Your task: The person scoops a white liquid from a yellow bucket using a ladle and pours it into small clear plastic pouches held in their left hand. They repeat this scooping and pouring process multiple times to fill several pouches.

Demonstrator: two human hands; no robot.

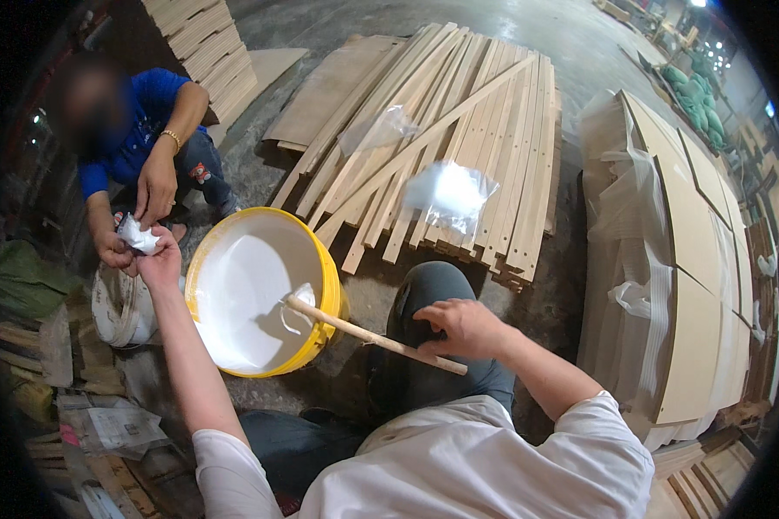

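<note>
Lower half of frame: wearer crouched, the yellow bucket (331,285) just left of the right knee (433,294), white stuff inside. The bucket filled the space between the left forearm and that knee. Beyond it, upper centre, a stack of wooden slats (511,147) fanned away, clear plastic bags (452,195) lying on top; flat brown boards (329,86) to its left. Right side walled off by panels in pale wrapping (627,251); green sacks (697,99) upper right. Lower left cluttered with scrap wood (56,346) and a white tub (115,316), the tub close beside the left forearm. Upper left, a co-worker in a blue shirt (151,91) squatted, both hands at the packet: one from above (157,184), one from the left (112,246).

White packet (137,233): left of frame, above the tub. Left hand (159,258) pinched its lower right edge, thumb and fingers together on it. Packet crumpled and half covered; long axis could not be told.

Wooden stick (377,336): crossed the bucket's near-right rim, long axis slanting from upper left, inside the bucket, to lower right, over the lap. Right hand (469,329) above its outer end, fingers loosely bent and apart; contact with the stick could not be told.
</note>
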